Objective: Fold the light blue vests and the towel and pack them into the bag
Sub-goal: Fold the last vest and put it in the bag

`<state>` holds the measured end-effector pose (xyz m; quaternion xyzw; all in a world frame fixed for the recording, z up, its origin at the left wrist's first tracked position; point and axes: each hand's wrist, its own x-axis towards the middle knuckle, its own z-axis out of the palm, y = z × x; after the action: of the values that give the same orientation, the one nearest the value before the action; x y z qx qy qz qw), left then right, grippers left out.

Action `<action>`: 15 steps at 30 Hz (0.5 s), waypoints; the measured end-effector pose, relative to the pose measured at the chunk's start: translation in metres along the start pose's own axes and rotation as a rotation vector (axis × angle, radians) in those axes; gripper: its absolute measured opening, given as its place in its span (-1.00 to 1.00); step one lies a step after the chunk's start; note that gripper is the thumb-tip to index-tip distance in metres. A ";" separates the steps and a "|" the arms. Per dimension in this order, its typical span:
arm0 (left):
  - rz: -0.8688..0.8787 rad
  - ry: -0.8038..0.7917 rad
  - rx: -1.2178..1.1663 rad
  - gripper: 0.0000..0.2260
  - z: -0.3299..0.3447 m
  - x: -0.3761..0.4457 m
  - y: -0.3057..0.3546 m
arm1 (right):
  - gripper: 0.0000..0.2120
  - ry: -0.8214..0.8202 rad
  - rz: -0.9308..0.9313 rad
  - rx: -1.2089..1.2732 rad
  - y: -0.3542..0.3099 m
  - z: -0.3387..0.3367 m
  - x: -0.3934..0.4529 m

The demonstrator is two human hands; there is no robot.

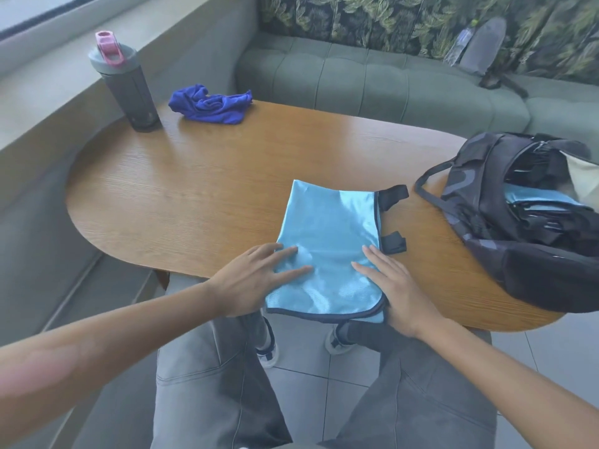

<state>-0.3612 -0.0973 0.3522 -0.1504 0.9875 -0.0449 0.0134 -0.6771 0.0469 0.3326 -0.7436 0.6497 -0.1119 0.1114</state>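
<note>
A light blue vest (pixel 327 228) with dark trim and black straps lies folded flat near the front edge of the wooden table (pixel 201 196). My left hand (pixel 256 277) rests flat on its near left part, fingers straight. My right hand (pixel 395 286) presses flat on its near right corner. A crumpled dark blue towel (pixel 210 105) sits at the table's far side. The dark bag (pixel 525 222) stands open at the right edge, with another light blue vest (pixel 534 197) inside it.
A grey shaker bottle (pixel 126 85) with a pink cap stands at the table's far left. A green bench seat (pixel 389 82) curves behind the table, with a grey object and a plastic bottle (pixel 460 43) on it. My legs are below the table edge.
</note>
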 end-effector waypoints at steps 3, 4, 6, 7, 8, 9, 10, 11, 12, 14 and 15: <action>-0.085 0.008 -0.386 -0.33 -0.011 0.009 -0.016 | -0.38 0.152 0.085 0.200 -0.003 -0.004 0.010; -0.155 0.037 -0.539 -0.52 -0.015 0.016 -0.020 | -0.50 0.229 0.133 0.245 -0.007 -0.009 0.016; -0.366 0.097 -0.849 -0.66 -0.021 0.033 -0.030 | -0.77 0.350 0.232 0.273 -0.017 -0.020 0.031; -0.485 0.117 -0.984 -0.53 -0.023 0.043 -0.034 | -0.89 0.382 0.281 0.312 -0.022 -0.024 0.039; -0.581 0.135 -1.097 -0.49 -0.025 0.054 -0.036 | -0.94 0.410 0.320 0.371 -0.025 -0.029 0.049; -0.656 0.177 -1.156 -0.50 -0.025 0.066 -0.040 | -0.93 0.433 0.362 0.437 -0.028 -0.032 0.059; -0.718 0.210 -1.166 -0.53 -0.027 0.078 -0.043 | -0.91 0.450 0.410 0.496 -0.028 -0.034 0.070; -0.770 0.232 -1.153 -0.56 -0.026 0.089 -0.046 | -0.87 0.460 0.462 0.530 -0.027 -0.035 0.079; -0.824 0.244 -1.133 -0.60 -0.026 0.098 -0.047 | -0.82 0.460 0.512 0.535 -0.023 -0.033 0.087; -0.918 0.266 -1.078 -0.64 -0.021 0.112 -0.049 | -0.75 0.450 0.611 0.514 -0.016 -0.026 0.100; -0.962 0.278 -1.058 -0.64 -0.016 0.117 -0.049 | -0.74 0.447 0.652 0.496 -0.013 -0.023 0.104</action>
<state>-0.4586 -0.1777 0.3714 -0.5470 0.6944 0.4189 -0.2078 -0.6586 -0.0551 0.3609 -0.4091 0.8112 -0.3806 0.1723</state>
